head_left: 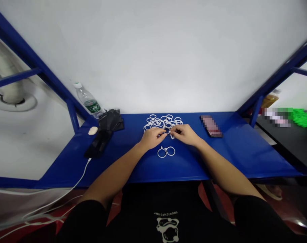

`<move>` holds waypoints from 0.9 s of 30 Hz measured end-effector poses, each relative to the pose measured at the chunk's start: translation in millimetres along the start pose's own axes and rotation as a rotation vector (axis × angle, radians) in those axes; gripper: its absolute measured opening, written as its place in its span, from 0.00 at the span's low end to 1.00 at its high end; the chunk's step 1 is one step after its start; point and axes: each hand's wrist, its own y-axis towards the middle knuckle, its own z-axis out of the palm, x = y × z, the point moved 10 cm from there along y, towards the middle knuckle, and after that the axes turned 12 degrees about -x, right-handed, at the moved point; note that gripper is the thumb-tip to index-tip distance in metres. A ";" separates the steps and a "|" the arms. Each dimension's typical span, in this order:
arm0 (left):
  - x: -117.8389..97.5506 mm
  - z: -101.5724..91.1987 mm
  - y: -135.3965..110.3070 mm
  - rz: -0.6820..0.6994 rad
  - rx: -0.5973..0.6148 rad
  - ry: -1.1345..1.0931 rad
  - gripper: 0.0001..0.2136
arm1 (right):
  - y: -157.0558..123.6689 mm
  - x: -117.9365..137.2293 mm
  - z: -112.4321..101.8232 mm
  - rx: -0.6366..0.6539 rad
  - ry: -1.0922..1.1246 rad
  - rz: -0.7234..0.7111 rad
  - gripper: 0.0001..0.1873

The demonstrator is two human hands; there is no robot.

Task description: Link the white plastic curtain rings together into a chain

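Note:
My left hand and my right hand meet over the middle of the blue table, fingertips pinched close together. Between them they grip a thin white ring, partly hidden by the fingers. Just beyond the hands lies a loose pile of white rings, several of them overlapping. Nearer to me, two more white rings rest side by side, a left ring and a right ring, touching at small knobs on their rims.
A phone lies to the right on the blue table. To the left are a black plastic bag, a black device with a white cable, a pale oval object and a clear bottle. Blue frame bars slope up on both sides.

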 end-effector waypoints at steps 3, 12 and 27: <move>-2.0 -3.6 3.0 0.030 -0.017 -0.010 0.09 | -1.7 7.1 1.0 -0.023 0.014 -0.061 0.15; -25.9 2.5 -0.5 0.186 0.050 0.037 0.15 | -7.0 9.9 19.0 -0.028 0.032 -0.064 0.14; 32.5 -16.3 13.0 -0.068 -0.040 0.050 0.07 | 3.1 -26.7 6.1 0.102 -0.211 0.003 0.12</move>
